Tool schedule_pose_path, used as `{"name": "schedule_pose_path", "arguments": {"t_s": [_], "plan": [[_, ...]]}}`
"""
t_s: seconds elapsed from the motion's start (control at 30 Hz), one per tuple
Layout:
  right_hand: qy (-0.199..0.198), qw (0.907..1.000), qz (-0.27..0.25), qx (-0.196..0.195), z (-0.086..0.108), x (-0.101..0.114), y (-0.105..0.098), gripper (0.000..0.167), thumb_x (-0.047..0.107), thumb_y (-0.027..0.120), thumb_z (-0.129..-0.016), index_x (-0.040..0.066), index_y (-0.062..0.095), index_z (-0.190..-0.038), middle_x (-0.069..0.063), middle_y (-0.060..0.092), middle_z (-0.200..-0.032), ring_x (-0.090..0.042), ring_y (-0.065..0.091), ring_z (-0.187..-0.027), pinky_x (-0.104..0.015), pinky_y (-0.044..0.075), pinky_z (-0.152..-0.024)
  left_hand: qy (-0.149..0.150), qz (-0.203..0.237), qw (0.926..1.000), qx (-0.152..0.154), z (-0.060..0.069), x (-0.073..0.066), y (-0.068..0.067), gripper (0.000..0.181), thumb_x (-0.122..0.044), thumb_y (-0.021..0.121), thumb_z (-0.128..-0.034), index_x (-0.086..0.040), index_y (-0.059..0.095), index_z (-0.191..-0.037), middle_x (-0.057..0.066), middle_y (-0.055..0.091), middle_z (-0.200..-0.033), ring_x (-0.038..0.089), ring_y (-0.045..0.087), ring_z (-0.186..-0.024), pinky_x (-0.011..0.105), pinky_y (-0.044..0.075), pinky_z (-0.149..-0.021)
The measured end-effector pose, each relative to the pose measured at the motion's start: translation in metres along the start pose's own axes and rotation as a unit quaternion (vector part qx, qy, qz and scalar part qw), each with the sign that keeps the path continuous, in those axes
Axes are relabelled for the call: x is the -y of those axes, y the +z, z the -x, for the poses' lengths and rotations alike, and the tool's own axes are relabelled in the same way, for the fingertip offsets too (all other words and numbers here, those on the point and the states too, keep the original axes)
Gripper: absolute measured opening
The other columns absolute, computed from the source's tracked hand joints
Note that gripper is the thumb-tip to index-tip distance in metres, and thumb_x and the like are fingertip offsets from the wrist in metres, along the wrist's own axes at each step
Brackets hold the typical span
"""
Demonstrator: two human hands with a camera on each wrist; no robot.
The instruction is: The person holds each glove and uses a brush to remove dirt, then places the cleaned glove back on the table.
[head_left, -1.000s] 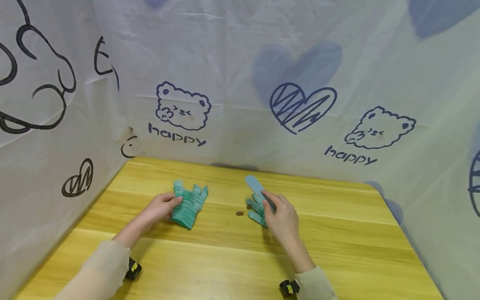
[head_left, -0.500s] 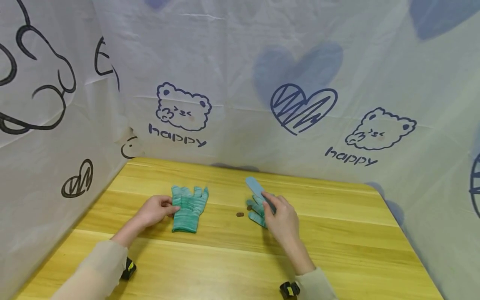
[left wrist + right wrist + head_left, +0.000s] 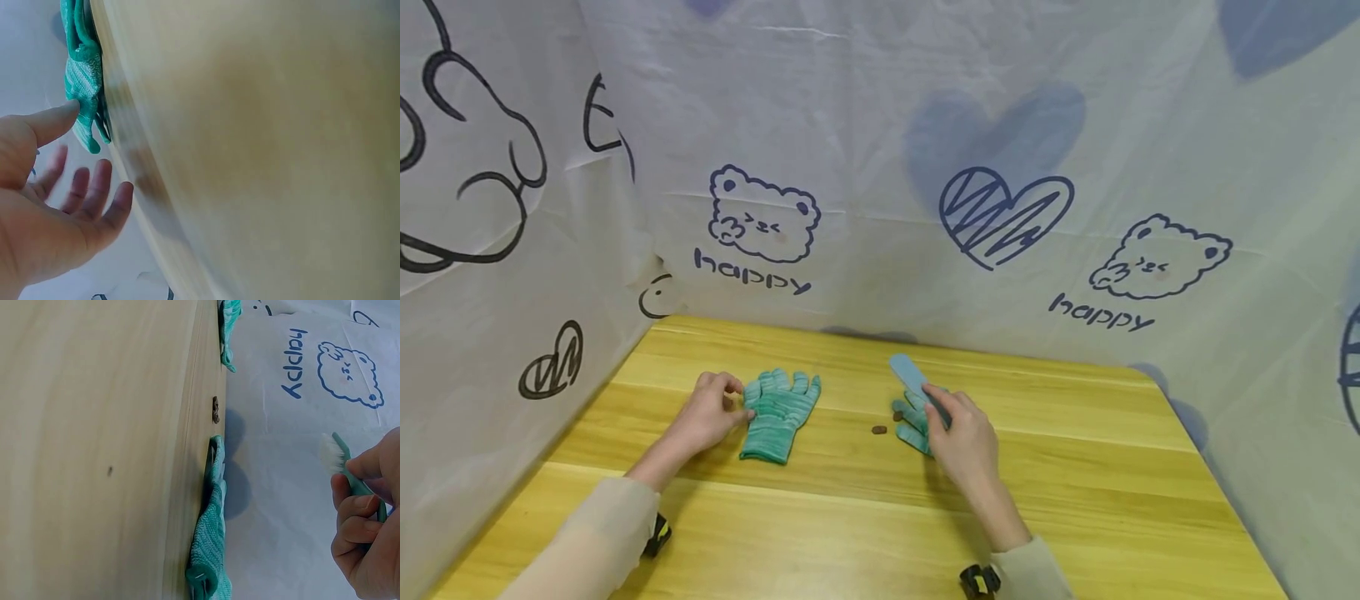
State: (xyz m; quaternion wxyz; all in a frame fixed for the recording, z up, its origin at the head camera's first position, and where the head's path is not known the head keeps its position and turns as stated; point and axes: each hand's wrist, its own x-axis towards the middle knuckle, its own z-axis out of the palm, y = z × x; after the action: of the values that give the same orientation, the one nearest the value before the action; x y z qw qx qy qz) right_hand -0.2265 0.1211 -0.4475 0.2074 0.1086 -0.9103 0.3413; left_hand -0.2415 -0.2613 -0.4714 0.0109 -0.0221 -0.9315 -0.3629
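A green striped knit glove lies on the table, its fingers toward the back wall. My left hand is at its left side, fingers relaxed and apart; the thumb is at the glove's edge, and I cannot tell whether it touches. My right hand grips the handle of a small brush with a blue-green back. White bristles show in the right wrist view. Below the brush lies a second green glove, partly hidden by the right hand in the head view.
One small brown piece lies on the wooden table between the gloves. Another brown bit is by the second glove's fingers. A white printed sheet rises along the back and sides.
The left glove has gone from tilted and held to lying flat with its fingers spread. My left hand has let go and opened its fingers. The right hand stays put with the brush.
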Motion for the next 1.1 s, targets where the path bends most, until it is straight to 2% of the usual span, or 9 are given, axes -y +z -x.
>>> {"name": "schedule_pose_path", "arguments": {"t_s": [0.17, 0.3, 0.4, 0.5, 0.7, 0.73, 0.83, 0.9, 1.1], "plan": [[0.001, 1.0, -0.001, 0.003, 0.002, -0.001, 0.002, 0.033, 0.017, 0.072, -0.098, 0.016, 0.074, -0.131, -0.008, 0.071, -0.097, -0.015, 0.05, -0.061, -0.029, 0.04, -0.049, 0.059, -0.011, 0.9979, 0.025, -0.001, 0.0, 0.001, 0.018, -0.008, 0.075, -0.0962, -0.004, 0.071, -0.114, 0.022, 0.055, -0.13, 0.046, 0.055, -0.122, 0.063, 0.047, -0.104], [0.001, 1.0, 0.0, 0.006, 0.004, -0.002, 0.003, 0.033, 0.017, 0.072, -0.098, 0.015, 0.074, -0.13, -0.009, 0.072, -0.099, -0.014, 0.05, -0.062, -0.029, 0.04, -0.05, 0.066, -0.02, 0.9958, 0.06, -0.001, 0.001, 0.004, 0.02, -0.011, 0.076, -0.0963, -0.006, 0.073, -0.115, 0.02, 0.059, -0.131, 0.046, 0.054, -0.126, 0.064, 0.045, -0.107], [0.0, 1.0, -0.006, 0.007, 0.004, -0.001, 0.002, 0.033, 0.016, 0.073, -0.097, 0.015, 0.074, -0.13, -0.009, 0.071, -0.096, -0.014, 0.048, -0.061, -0.028, 0.039, -0.049, 0.065, -0.026, 0.9949, 0.072, -0.002, 0.001, 0.006, 0.019, -0.011, 0.077, -0.0953, -0.006, 0.074, -0.114, 0.02, 0.059, -0.131, 0.045, 0.055, -0.125, 0.062, 0.047, -0.105], [-0.007, 0.9995, -0.031, 0.004, 0.001, 0.0, -0.001, 0.032, 0.015, 0.073, -0.097, 0.014, 0.075, -0.129, -0.009, 0.07, -0.093, -0.015, 0.047, -0.06, -0.028, 0.037, -0.05, 0.073, -0.039, 0.9939, 0.073, -0.003, 0.0, 0.007, 0.019, -0.01, 0.077, -0.0949, -0.005, 0.075, -0.113, 0.022, 0.058, -0.133, 0.046, 0.055, -0.124, 0.062, 0.047, -0.105], [-0.03, 0.9914, -0.126, -0.021, -0.004, 0.0, -0.015, 0.032, 0.009, 0.073, -0.097, 0.012, 0.075, -0.128, -0.01, 0.075, -0.108, -0.018, 0.063, -0.081, -0.029, 0.052, -0.066, 0.089, -0.081, 0.9897, 0.077, -0.004, -0.006, 0.007, 0.022, -0.012, 0.074, -0.0972, -0.004, 0.075, -0.117, 0.023, 0.056, -0.137, 0.049, 0.052, -0.129, 0.064, 0.045, -0.108], [-0.034, 0.989, -0.142, -0.026, -0.004, -0.001, -0.017, 0.032, 0.008, 0.073, -0.097, 0.012, 0.075, -0.128, -0.01, 0.075, -0.111, -0.017, 0.064, -0.082, -0.028, 0.053, -0.067, 0.09, -0.087, 0.9892, 0.076, -0.004, -0.007, 0.007, 0.022, -0.013, 0.074, -0.0977, -0.004, 0.075, -0.118, 0.023, 0.056, -0.137, 0.049, 0.052, -0.129, 0.064, 0.045, -0.108], [-0.054, 0.9816, -0.178, -0.045, -0.005, -0.005, -0.021, 0.032, 0.006, 0.072, -0.098, 0.011, 0.074, -0.129, -0.011, 0.074, -0.109, -0.017, 0.063, -0.071, -0.023, 0.053, -0.059, 0.091, -0.091, 0.9895, 0.066, -0.001, -0.012, 0.008, 0.024, -0.013, 0.072, -0.0984, -0.002, 0.074, -0.12, 0.025, 0.058, -0.136, 0.05, 0.053, -0.128, 0.064, 0.044, -0.108], [-0.073, 0.978, -0.185, -0.064, -0.006, -0.008, -0.024, 0.032, 0.005, 0.071, -0.099, 0.01, 0.073, -0.13, -0.012, 0.073, -0.106, -0.017, 0.059, -0.066, -0.018, 0.049, -0.055, 0.089, -0.083, 0.9912, 0.051, 0.001, -0.016, 0.01, 0.027, -0.013, 0.071, -0.0988, 0.0, 0.072, -0.123, 0.025, 0.058, -0.136, 0.049, 0.054, -0.128, 0.065, 0.044, -0.108], [-0.116, 0.9704, -0.164, -0.134, -0.008, -0.022, -0.032, 0.034, 0.0, 0.07, -0.097, 0.008, 0.073, -0.13, -0.013, 0.074, -0.109, -0.017, 0.06, -0.078, -0.014, 0.048, -0.065, 0.067, -0.02, 0.9975, -0.004, 0.01, -0.041, 0.018, 0.034, -0.013, 0.066, -0.1024, 0.0, 0.066, -0.134, 0.021, 0.059, -0.136, 0.042, 0.058, -0.123, 0.059, 0.052, -0.101]]}}
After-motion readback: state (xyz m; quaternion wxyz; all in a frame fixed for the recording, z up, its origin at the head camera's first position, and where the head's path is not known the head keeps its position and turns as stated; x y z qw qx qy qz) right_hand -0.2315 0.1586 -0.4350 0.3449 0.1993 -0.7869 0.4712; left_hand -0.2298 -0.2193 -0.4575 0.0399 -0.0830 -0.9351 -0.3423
